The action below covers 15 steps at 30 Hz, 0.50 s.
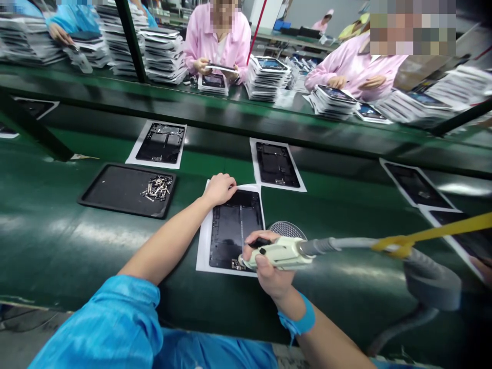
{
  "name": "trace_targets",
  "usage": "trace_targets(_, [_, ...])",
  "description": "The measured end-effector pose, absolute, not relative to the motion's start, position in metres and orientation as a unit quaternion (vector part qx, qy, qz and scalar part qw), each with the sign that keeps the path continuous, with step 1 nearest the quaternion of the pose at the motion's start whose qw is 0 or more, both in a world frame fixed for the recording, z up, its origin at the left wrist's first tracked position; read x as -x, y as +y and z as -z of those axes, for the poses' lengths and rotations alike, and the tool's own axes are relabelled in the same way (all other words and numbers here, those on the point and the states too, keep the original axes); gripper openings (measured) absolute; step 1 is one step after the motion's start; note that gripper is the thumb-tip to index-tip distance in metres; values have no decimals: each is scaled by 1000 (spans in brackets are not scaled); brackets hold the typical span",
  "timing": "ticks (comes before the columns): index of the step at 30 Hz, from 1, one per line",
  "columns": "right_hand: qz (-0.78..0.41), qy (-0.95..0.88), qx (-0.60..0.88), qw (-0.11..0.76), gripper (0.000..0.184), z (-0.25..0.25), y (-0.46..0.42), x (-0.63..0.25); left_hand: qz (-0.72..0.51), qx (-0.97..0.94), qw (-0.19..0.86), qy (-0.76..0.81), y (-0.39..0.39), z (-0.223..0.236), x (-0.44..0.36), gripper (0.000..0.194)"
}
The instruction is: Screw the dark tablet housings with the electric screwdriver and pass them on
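A black tablet housing [235,230] lies open side up on a white paper sheet [203,246] on the green conveyor belt [46,225]. My left hand [219,189] rests on the housing's top edge, fingers curled and holding nothing. My right hand [267,264] grips a cream-coloured electric screwdriver [279,253], and its tip meets the housing's lower edge. A grey hose [338,244] runs right from the tool. A round perforated metal disc [287,230] sits partly behind the tool.
A black tray [100,189] holds a pile of small metal parts [157,187]. Other housings on paper sheets lie along the belt [160,144]. A yellow strap [442,229] crosses at right. Beyond a raised green rail, co-workers in pink [217,43] handle tablets among tall stacks.
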State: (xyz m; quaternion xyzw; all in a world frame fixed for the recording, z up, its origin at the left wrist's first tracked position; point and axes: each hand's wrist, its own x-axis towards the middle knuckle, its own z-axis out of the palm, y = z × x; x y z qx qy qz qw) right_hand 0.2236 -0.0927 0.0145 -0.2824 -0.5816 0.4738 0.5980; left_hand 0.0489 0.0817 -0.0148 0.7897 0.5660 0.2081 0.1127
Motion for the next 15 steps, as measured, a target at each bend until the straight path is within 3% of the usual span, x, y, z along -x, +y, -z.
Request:
trace_targets(9, [-475,-564,295,607,28,-10,-93,-218,-225,-751,57,619,63,-8,-42,24])
trace_targets(15, [-426,-491,308,694,24,-29,-78,-238,27,-713,122,690,-7,-34,-10,56])
